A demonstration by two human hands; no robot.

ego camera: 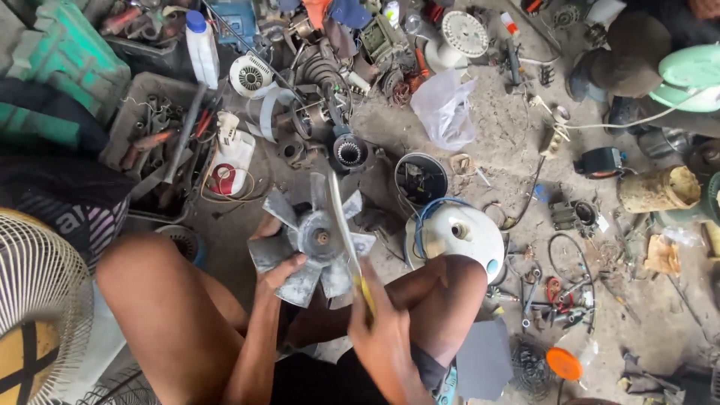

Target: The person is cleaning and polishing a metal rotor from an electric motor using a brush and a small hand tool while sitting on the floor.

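Grey fan blade (pixel 315 251) is up between my knees, hub facing me, off the floor (pixel 495 150). My left hand (pixel 274 274) is clamped on the lower-left vanes, thumb over one, fingers behind. My right hand (pixel 379 330) is fisted round a yellow-handled blade tool (pixel 346 232), its long flat strip lying across the hub and sticking out past the top vanes.

Risks as I see them:
- Strip rides across the hub close to my left thumb. If it skids off the plastic it likely goes into that hand.
- Vanes look thin and worn; pushing hard could crack one or flex it out of my grip.
- Blade is only held by one hand in mid-air, nothing bracing it. A twist and it drops onto the white motor housing (pixel 455 234) just right of it.
- Floor around is thick with loose parts, pliers (pixel 529 289) and wire; anything small that pops off the hub is probably lost there.
- Wire fan guard (pixel 37 300) sits tight by my left knee, little elbow room.
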